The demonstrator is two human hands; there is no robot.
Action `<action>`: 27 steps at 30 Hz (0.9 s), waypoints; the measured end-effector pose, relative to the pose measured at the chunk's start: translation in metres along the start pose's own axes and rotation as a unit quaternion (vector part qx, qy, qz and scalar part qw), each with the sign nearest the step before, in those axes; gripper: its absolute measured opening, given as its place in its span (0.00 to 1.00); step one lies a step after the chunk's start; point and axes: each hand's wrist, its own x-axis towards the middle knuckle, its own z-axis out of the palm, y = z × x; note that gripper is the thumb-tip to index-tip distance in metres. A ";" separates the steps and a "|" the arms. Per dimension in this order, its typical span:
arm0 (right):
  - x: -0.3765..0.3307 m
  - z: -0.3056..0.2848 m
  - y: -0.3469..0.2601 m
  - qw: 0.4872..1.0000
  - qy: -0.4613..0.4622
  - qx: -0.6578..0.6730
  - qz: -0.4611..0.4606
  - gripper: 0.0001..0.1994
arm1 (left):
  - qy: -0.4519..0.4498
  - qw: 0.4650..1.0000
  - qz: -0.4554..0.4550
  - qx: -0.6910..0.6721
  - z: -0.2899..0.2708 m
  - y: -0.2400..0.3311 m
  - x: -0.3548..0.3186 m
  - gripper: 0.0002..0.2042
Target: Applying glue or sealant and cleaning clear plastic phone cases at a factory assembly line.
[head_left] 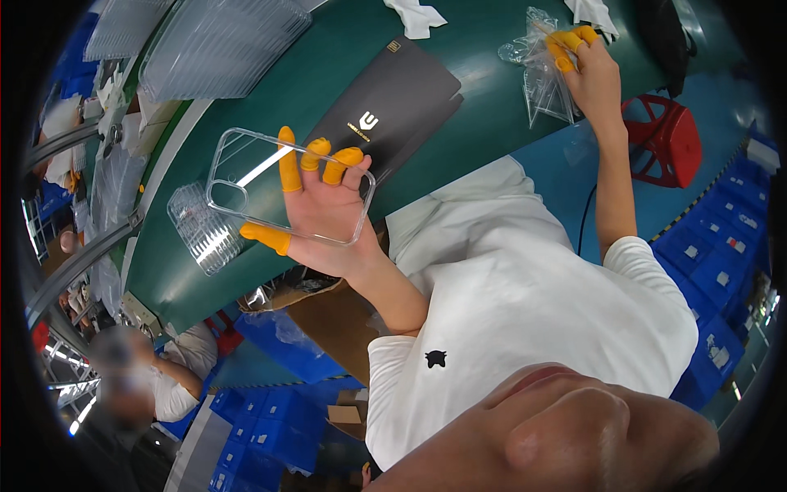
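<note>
My left hand [328, 209] is turned palm up and holds a clear phone case [366, 215] tilted above the green table. Yellow finger cots cover its thumb and several fingers. At the far right of the table, my right hand [584, 70], also in yellow finger cots, has its fingers bent onto crumpled clear plastic film [541, 86]. A dark grey flat package [410, 94] with a light emblem lies between the hands. Left of the phone case is a stack of clear cases or trays [205, 230] on the table.
Clear plastic trays [221, 49] are stacked at the far left. White cloths [416, 16] and a black item [662, 41] lie along the far side. A red stool [668, 143] stands at the right. Below the table are a cardboard box [332, 320] and blue bins [279, 430]. Another person [184, 373] sits lower left.
</note>
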 end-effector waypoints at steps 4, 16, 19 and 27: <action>0.002 -0.017 0.021 0.998 -0.034 0.027 -0.046 0.11 | 0.014 1.000 -0.012 0.004 -0.002 -0.004 -0.001 0.51; 0.012 -0.056 0.028 0.860 -0.031 0.467 0.201 0.20 | -0.001 1.000 -0.023 -0.002 -0.005 -0.003 -0.005 0.50; 0.011 -0.050 0.025 0.822 -0.008 0.530 0.208 0.18 | 0.007 1.000 -0.013 0.007 -0.002 -0.001 -0.006 0.50; 0.013 -0.054 -0.030 0.803 0.009 0.581 0.130 0.14 | -0.075 0.974 -0.189 -0.105 -0.003 -0.008 -0.002 0.52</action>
